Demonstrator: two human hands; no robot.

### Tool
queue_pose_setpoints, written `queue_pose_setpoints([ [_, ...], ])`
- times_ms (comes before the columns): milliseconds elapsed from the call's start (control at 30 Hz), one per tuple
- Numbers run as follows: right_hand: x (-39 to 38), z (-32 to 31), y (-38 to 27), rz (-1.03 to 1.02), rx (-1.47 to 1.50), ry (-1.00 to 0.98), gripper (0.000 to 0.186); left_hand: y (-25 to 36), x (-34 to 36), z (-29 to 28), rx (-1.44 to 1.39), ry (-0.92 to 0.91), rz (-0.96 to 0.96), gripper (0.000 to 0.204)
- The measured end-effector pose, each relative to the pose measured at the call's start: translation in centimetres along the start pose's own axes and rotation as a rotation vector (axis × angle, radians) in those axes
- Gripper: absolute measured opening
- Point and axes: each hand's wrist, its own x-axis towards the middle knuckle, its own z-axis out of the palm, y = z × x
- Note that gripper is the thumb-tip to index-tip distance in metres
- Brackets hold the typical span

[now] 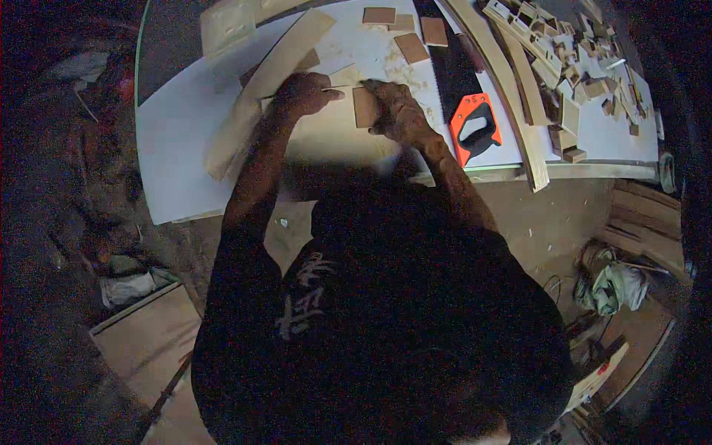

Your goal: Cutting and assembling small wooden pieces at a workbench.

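My right hand [399,113] closes its fingers on the right side of a small brown wooden piece [364,109]. To its left, my left hand [302,95] is curled, its thumb toward the right, at the upper edge of a pale board [319,133]. What lies within its fingers is hidden. The board's near side is smeared. Alongside my left forearm a long pale plank [252,111] slants across the white tabletop [174,156]. A handsaw with an orange and black handle [459,133] lies right of my right hand.
Several brown wooden pieces [411,49] and scattered sawdust [400,74] lie beyond my hands. Long wooden strips [519,104] cross the right side, one overhanging the table's near edge. A heap of wood offcuts [571,67] covers the far right. Panels [148,337] stand below left.
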Motion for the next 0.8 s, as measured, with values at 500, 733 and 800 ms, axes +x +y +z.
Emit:
queue_pose_setpoints([
  [500, -0.4, 1.6, 2.0, -0.105, 0.034, 0.073, 0.089, 0.5, 0.8, 0.7, 0.077, -0.002, 0.007, 0.055],
  [733, -0.4, 2.9, 2.9, -0.073, 0.371, 0.050, 0.086, 0.9, 0.3, 1.2, 0.115, 0.090, -0.026, 0.057],
  [800, -0.3, 2.7, 2.8, -0.045, 0.531, 0.033, 0.086, 1.1, 0.2, 1.0, 0.070, 0.042, -0.076, 0.058],
])
